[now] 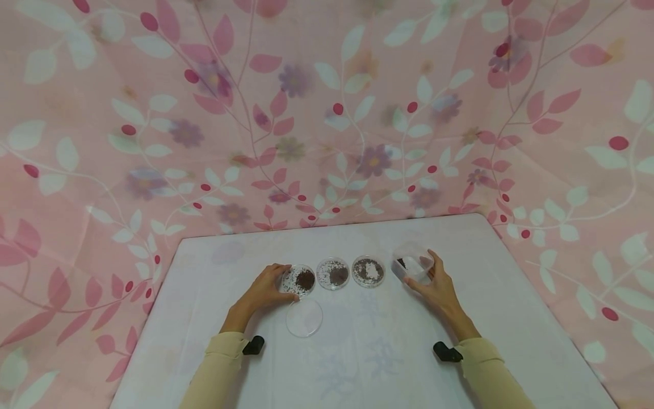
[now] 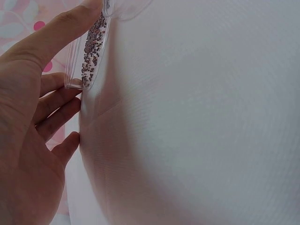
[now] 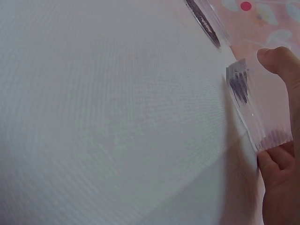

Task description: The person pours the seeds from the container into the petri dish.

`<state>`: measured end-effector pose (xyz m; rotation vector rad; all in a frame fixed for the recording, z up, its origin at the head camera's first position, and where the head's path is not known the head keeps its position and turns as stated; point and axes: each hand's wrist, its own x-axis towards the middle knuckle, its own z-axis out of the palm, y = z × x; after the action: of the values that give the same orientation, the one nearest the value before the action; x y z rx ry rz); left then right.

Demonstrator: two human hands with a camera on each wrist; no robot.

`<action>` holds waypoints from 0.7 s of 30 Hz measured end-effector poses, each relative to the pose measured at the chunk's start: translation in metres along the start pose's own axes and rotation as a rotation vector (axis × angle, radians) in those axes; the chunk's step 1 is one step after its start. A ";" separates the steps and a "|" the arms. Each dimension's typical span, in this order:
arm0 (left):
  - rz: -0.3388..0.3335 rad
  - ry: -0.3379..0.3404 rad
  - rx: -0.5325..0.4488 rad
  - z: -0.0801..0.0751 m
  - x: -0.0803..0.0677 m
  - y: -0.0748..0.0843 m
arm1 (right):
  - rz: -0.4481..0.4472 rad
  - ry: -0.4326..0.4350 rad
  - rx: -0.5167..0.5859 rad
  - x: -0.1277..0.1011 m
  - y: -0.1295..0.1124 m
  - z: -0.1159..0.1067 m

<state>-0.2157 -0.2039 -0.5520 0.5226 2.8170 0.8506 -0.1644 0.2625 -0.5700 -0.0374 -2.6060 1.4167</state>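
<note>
Thumb and fingers of my left hand (image 1: 264, 288) grip the sides of the leftmost petri dish (image 1: 292, 287), which holds dark brown and white grains. In the left wrist view, dark granules (image 2: 93, 47) show through its clear wall. My right hand (image 1: 437, 287) grips a clear plastic container (image 1: 411, 276) at the right end of the row, thumb on the near side. Something dark and something white show inside it. Just in front of the left dish lies a round clear lid (image 1: 304, 318).
Between the hands stand two more petri dishes: one with white bits and a grey-brown heap (image 1: 338, 276), one with brown grains and a white heap (image 1: 372, 271). A white cloth covers the table (image 1: 357, 363). Pink floral fabric (image 1: 327, 142) hangs right behind its back edge.
</note>
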 end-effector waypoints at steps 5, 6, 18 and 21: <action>0.007 -0.001 -0.004 0.000 -0.002 0.001 | -0.004 -0.006 -0.004 -0.001 0.000 0.000; 0.009 -0.001 -0.003 -0.001 -0.002 0.001 | -0.002 -0.008 -0.007 -0.002 0.000 0.000; 0.039 -0.001 -0.028 -0.003 -0.002 0.000 | -0.283 0.141 -0.150 0.010 -0.021 -0.002; 0.031 -0.005 -0.018 -0.003 -0.002 -0.001 | -0.388 0.166 -0.215 0.015 -0.033 0.003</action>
<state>-0.2151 -0.2063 -0.5501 0.5663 2.8008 0.8790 -0.1778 0.2432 -0.5423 0.2930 -2.4445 0.9583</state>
